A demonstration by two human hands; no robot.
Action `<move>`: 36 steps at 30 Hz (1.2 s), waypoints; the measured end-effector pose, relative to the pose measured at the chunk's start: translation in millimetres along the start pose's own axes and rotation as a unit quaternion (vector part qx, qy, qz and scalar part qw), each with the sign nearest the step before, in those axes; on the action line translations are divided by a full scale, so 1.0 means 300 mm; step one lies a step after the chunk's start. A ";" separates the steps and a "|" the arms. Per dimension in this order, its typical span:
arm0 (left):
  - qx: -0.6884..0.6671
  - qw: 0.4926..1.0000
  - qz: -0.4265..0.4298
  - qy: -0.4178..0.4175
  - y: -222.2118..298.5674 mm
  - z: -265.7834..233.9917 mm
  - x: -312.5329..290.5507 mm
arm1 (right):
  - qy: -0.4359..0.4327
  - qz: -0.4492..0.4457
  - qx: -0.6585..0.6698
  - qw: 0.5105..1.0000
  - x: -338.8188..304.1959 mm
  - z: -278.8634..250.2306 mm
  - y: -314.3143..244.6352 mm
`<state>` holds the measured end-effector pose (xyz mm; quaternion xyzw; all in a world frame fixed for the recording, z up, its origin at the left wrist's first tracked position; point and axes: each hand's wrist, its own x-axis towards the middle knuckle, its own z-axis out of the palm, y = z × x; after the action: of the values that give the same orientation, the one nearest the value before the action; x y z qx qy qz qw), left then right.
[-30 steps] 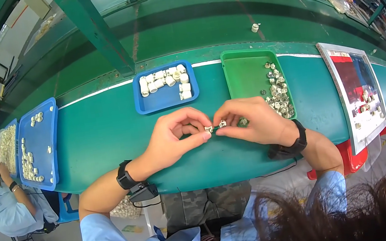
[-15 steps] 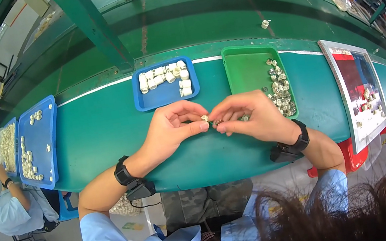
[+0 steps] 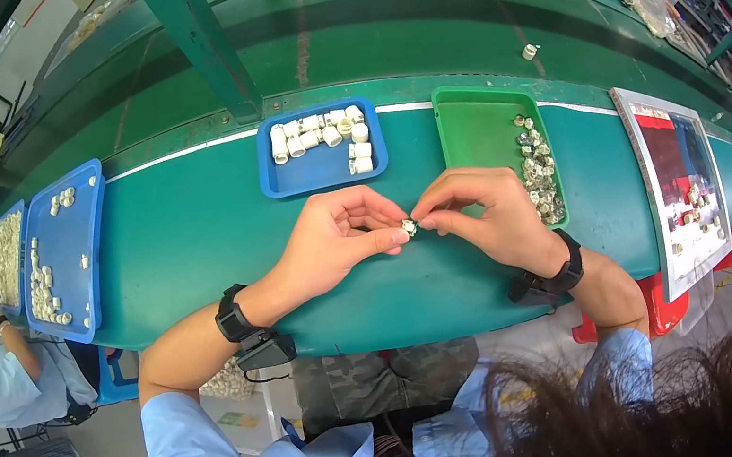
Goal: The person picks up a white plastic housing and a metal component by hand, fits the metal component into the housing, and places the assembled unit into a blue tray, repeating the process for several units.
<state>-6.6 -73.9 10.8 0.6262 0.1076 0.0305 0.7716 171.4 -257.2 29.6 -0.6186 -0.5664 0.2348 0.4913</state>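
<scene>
My left hand [image 3: 338,231] pinches a small white part [image 3: 409,227] with dark metal on it, between thumb and fingertips, above the green work surface [image 3: 375,284]. From the other side, the thumb and forefinger of my right hand [image 3: 489,209] close on the dark edge of the same part, and the fingertips partly cover it. Beyond my left hand is a blue tray [image 3: 319,174] of white cylindrical sockets [image 3: 332,134]. A green tray [image 3: 475,130] lies just past my right hand, with small white-and-metal parts [image 3: 538,168] heaped along its right side.
On the left, another blue tray [image 3: 77,265] carries scattered white pieces. A framed panel [image 3: 666,248] with small parts on it stands at the right. A green post [image 3: 198,44] rises behind the trays. A single white socket [image 3: 529,51] sits farther back, and co-workers [image 3: 10,371] are around.
The white part and the dark piece, slightly apart before, now meet between my fingertips. My right fingers have closed in on the part. The whole view has shifted slightly.
</scene>
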 end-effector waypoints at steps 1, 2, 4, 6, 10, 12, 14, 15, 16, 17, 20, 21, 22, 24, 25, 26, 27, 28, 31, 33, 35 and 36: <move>0.012 1.000 0.002 -0.003 -0.001 -0.001 -0.002 | -0.003 0.012 0.008 1.000 0.000 0.001 0.000; 0.011 1.000 0.001 -0.002 -0.003 -0.001 -0.006 | -0.005 0.012 0.009 1.000 0.000 0.004 0.001; 0.002 1.000 -0.005 -0.006 0.000 -0.005 0.001 | -0.008 0.014 0.006 1.000 0.007 -0.001 0.006; -0.002 1.000 -0.004 -0.009 0.007 -0.009 0.006 | -0.009 0.012 0.002 1.000 0.013 -0.002 0.009; 0.023 1.000 -0.010 -0.015 0.002 -0.009 -0.002 | -0.006 0.005 0.004 1.000 0.008 0.012 0.007; 0.041 0.999 0.000 -0.005 -0.002 -0.008 0.009 | -0.007 0.084 0.016 0.996 0.004 0.004 -0.003; 0.040 0.999 0.003 0.002 -0.008 -0.007 0.004 | -0.015 0.130 0.019 0.991 0.009 0.011 -0.017; 0.054 0.998 0.002 0.010 -0.008 -0.008 0.001 | -0.019 0.139 0.045 0.989 0.013 0.015 -0.021; 0.068 0.998 0.001 0.018 -0.008 -0.010 -0.003 | -0.022 0.148 0.070 0.986 0.018 0.020 -0.024; 0.081 0.996 0.001 0.026 -0.005 -0.012 -0.008 | -0.026 0.157 0.095 0.983 0.023 0.026 -0.025; 0.114 0.993 -0.007 0.038 0.019 0.019 -0.003 | -0.025 0.147 0.132 0.980 0.004 0.027 0.001; 0.128 0.991 -0.010 0.044 0.021 0.025 -0.007 | -0.026 0.143 0.149 0.978 -0.001 0.028 0.006; 0.126 0.991 -0.008 0.047 0.017 0.031 -0.014 | -0.030 0.142 0.147 0.978 -0.008 0.029 0.007; 0.153 0.987 0.011 0.056 0.009 0.030 -0.021 | -0.027 0.159 0.186 0.969 -0.014 0.035 0.009; 0.165 0.984 0.019 0.061 0.005 0.029 -0.023 | -0.028 0.169 0.205 0.964 -0.013 0.036 0.009; 0.162 0.985 0.020 0.063 -0.001 0.028 -0.020 | -0.030 0.171 0.203 0.964 -0.009 0.035 0.009; 0.250 0.959 0.121 0.064 -0.007 0.029 -0.011 | -0.023 0.165 0.191 0.968 -0.004 0.033 0.011; 0.334 0.915 0.215 0.065 -0.014 0.026 -0.005 | -0.016 0.160 0.181 0.970 0.002 0.039 0.016; 0.390 0.865 0.304 0.079 -0.019 0.029 0.011 | -0.002 0.172 0.179 0.969 0.011 0.034 0.026; 0.363 0.873 0.306 0.107 -0.002 0.024 0.013 | 0.016 0.186 0.200 0.962 0.022 0.023 0.029; 0.387 0.878 0.262 0.101 0.053 -0.024 0.000 | 0.022 0.186 0.177 0.966 0.033 0.021 0.020; 0.415 0.878 0.224 0.081 0.082 -0.052 -0.004 | 0.042 0.177 0.155 0.971 0.035 0.014 0.011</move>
<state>-8.8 -53.9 32.0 0.8915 0.0297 0.2056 0.4026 171.9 -245.6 27.7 -0.6348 -0.3833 0.3768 0.5550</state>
